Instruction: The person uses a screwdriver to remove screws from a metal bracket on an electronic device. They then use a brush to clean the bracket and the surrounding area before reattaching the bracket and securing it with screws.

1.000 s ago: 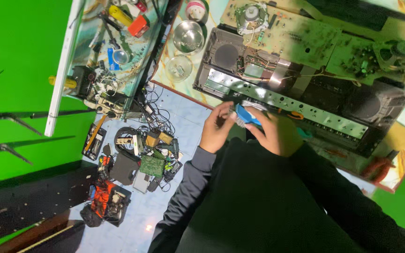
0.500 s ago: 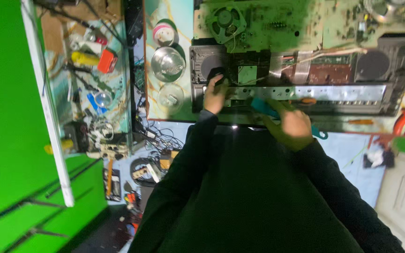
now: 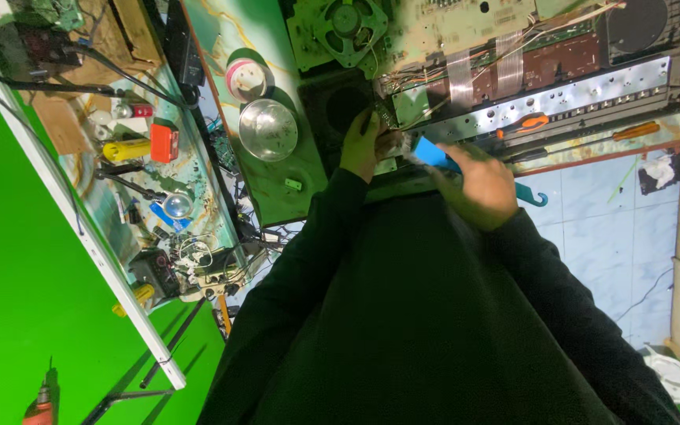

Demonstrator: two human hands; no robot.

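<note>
An opened black stereo (image 3: 655, 86) lies on the bench with its green circuit boards (image 3: 450, 24) and ribbon cables exposed. My left hand (image 3: 362, 146) rests on the stereo's left speaker housing, fingers curled around a small whitish piece (image 3: 409, 142). My right hand (image 3: 478, 186) grips a blue-handled tool (image 3: 436, 154) whose head meets that piece; its hooked blue end (image 3: 535, 197) sticks out past my wrist. Both arms wear black sleeves.
A metal bowl (image 3: 267, 130) and a tape roll (image 3: 247, 79) sit left of the stereo. Two orange-handled screwdrivers (image 3: 533, 123) (image 3: 633, 131) lie along its front. A cluttered side shelf (image 3: 151, 157) holds a yellow tool, an orange box and wires. Tiled floor (image 3: 615, 244) shows on the right.
The view has swung and tilted, so the bench now fills the top. My hands have stayed together at the stereo's front, the right one still on the blue tool.
</note>
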